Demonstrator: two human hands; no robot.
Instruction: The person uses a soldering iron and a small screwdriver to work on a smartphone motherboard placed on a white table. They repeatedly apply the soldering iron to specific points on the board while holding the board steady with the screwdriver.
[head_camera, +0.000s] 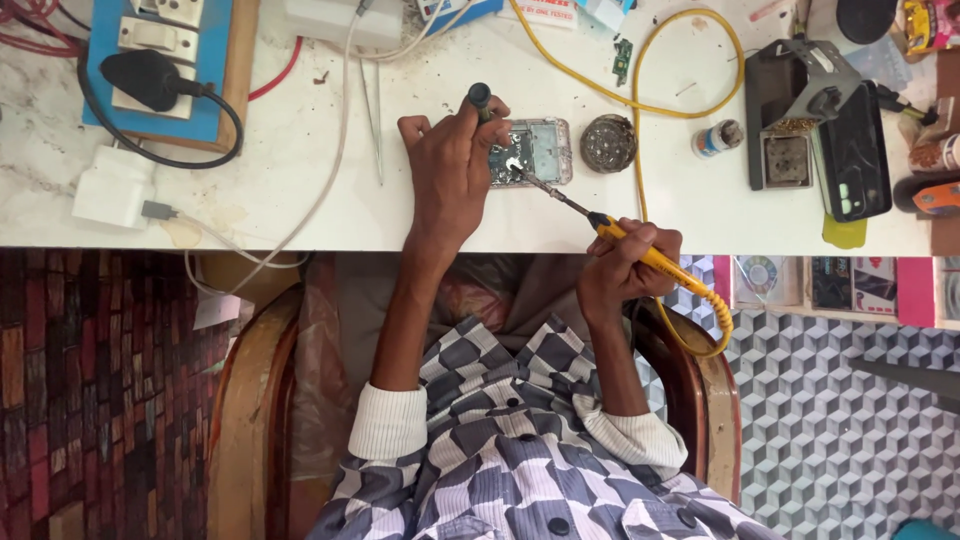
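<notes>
Left hand (452, 170) pins the opened silver phone body (532, 151), fingers curled round a dark-tipped tool (479, 96); right hand (622, 268) grips the yellow-handled soldering iron (640, 250). Fragile board, I'd say: hold its edges.

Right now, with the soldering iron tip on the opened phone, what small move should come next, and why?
Probably hold the soldering iron steady in the right hand for a moment. Its tip already sits on the opened phone, which the left hand pins to the table while gripping a dark-handled tool.
</notes>
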